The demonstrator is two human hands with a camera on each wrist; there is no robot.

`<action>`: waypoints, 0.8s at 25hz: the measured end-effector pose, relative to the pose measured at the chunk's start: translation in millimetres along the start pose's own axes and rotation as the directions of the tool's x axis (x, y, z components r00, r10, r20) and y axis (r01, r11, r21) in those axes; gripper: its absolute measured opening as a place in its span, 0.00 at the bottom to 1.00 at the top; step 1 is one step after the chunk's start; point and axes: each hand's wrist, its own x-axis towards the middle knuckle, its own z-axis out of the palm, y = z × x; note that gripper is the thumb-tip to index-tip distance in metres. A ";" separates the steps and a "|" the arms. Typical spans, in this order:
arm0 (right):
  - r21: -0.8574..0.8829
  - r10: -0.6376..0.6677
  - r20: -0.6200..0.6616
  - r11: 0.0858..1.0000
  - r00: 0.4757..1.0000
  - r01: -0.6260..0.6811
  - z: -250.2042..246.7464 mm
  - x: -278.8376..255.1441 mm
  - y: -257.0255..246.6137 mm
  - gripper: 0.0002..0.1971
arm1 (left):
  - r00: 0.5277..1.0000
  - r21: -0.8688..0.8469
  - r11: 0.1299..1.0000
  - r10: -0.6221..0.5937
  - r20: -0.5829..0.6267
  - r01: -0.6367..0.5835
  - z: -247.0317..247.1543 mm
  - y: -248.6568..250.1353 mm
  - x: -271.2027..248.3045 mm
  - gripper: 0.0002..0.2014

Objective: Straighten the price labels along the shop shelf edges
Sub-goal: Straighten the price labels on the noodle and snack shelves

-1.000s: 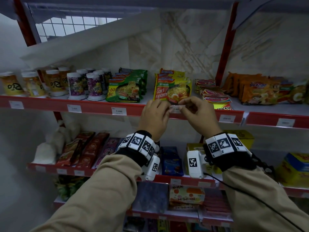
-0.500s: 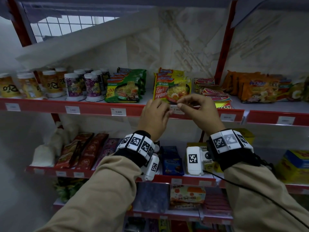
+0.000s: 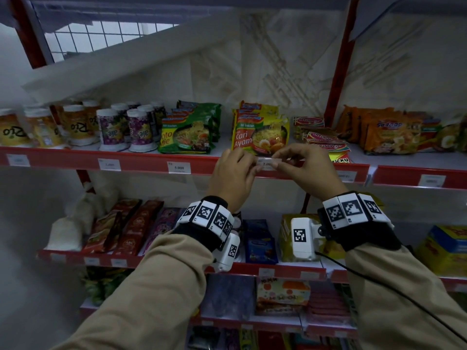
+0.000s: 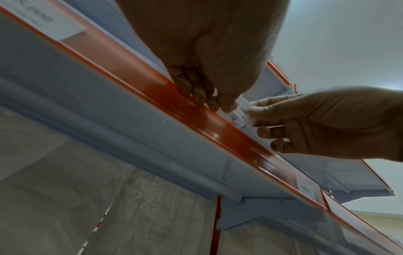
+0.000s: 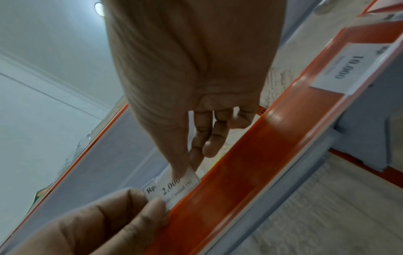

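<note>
Left hand (image 3: 233, 173) and right hand (image 3: 300, 170) each pinch one end of the price label (image 3: 267, 164), half out above the red shelf strip (image 3: 141, 164), presumably to level it.

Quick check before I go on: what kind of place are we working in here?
Most likely a small grocery shop. Red shelf edges carry printed price labels, instant noodle packets and drink cups line the shelves, and both hands hold a 2.000 label.
</note>
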 end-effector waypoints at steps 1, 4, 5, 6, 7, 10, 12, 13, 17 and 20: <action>-0.034 -0.005 0.006 0.999 1.000 0.005 -0.4 0.7 0.2 0.02 | 1.000 -0.014 1.000 -0.001 0.000 0.001 -0.6 0.2 -0.2 0.08; -0.036 -0.036 -0.121 0.999 0.992 0.032 -0.7 3.6 0.9 0.01 | 1.000 -0.068 0.997 -0.026 0.016 0.027 -5.0 -0.3 0.3 0.09; -0.042 -0.050 -0.148 0.998 0.988 0.044 -0.3 4.9 1.3 0.01 | 0.999 -0.092 0.995 -0.037 0.019 0.039 -6.8 -0.6 1.0 0.09; -0.057 -0.061 -0.143 0.997 0.988 0.053 0.5 5.7 1.5 0.01 | 0.999 -0.117 0.992 -0.048 0.014 0.049 -8.4 -0.4 1.4 0.09; -0.080 -0.069 -0.111 0.995 0.991 0.061 1.8 6.2 2.1 0.01 | 0.998 -0.134 0.989 -0.057 0.003 0.057 -9.9 0.3 1.7 0.09; -0.189 -0.087 0.005 0.978 0.996 0.087 7.6 4.2 3.2 0.02 | 0.998 -0.115 0.991 -0.067 0.006 0.067 -13.1 2.5 2.2 0.13; -0.246 -0.105 0.034 0.963 0.994 0.110 10.4 3.6 4.0 0.03 | 0.997 -0.075 0.996 -0.047 0.059 0.052 -15.1 1.5 3.1 0.15; -0.248 -0.109 0.039 0.962 0.993 0.115 10.7 4.0 4.6 0.04 | 0.995 -0.047 0.998 -0.030 0.092 0.035 -16.0 0.5 4.0 0.14; -0.292 -0.119 0.057 0.947 0.991 0.130 10.7 6.6 7.3 0.06 | 0.984 0.053 0.999 0.004 0.180 -0.014 -16.9 -0.8 8.6 0.08; -0.380 -0.111 0.089 0.915 0.990 0.136 10.5 6.5 9.0 0.08 | 0.985 0.071 0.997 0.009 0.173 -0.021 -15.3 -1.0 9.6 0.08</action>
